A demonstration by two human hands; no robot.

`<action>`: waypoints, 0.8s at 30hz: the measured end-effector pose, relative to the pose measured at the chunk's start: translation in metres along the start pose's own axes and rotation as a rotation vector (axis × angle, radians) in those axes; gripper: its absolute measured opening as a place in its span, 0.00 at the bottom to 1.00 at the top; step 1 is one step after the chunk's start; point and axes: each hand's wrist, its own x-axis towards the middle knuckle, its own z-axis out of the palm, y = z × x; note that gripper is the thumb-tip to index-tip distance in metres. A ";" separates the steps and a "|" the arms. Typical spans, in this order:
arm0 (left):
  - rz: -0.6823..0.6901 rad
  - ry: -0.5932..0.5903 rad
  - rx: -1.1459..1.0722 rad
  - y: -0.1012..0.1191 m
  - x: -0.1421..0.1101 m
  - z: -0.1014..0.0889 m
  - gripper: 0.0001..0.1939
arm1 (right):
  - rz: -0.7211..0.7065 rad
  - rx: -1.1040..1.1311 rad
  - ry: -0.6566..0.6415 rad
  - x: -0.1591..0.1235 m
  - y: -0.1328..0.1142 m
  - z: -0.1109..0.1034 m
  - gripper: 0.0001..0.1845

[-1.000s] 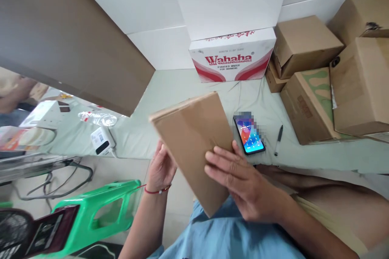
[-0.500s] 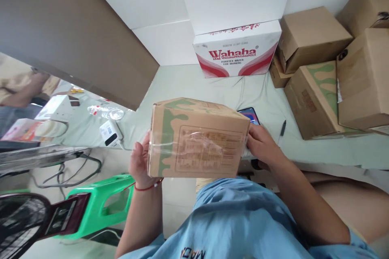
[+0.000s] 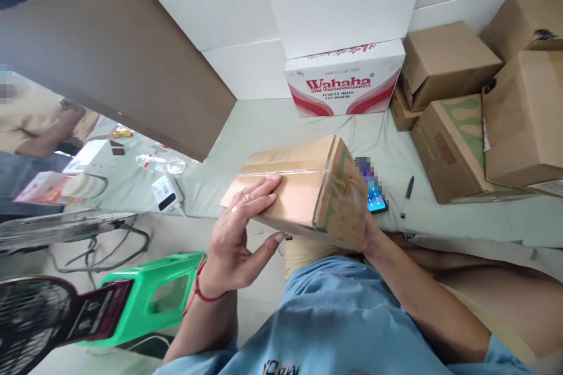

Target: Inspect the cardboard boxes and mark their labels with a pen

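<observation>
- Turned since the earlier frame, the cardboard box [image 3: 281, 193] now shows its taped seam on top, and its green-printed side faces right.
- Left hand [image 3: 241, 240]: moved from the box's left end onto the seamed face; fingers lie extended on the cardboard, thumb held apart, hand open rather than wrapped around it.
- Right hand [image 3: 371, 232]: at the box's right end, fingers hidden behind it, so how far they close cannot be told.
- The box is raised over the near edge of the tabletop [image 3: 264, 123], partly covering the phone [image 3: 377, 202].
- A pen [image 3: 409, 190] lies right of the phone; the Wahaha carton [image 3: 345, 85] stands behind, beside stacked brown boxes [image 3: 448, 152].
</observation>
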 end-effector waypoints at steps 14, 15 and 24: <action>-0.165 0.090 0.469 -0.047 0.035 0.026 0.31 | -0.257 -0.754 0.303 -0.058 -0.045 -0.024 0.28; -0.172 0.083 0.461 -0.052 0.039 0.027 0.30 | -0.383 -0.916 0.455 -0.061 -0.056 -0.031 0.27; -0.213 0.250 0.290 -0.123 0.036 -0.022 0.30 | -0.865 -1.890 0.809 -0.059 -0.067 -0.073 0.33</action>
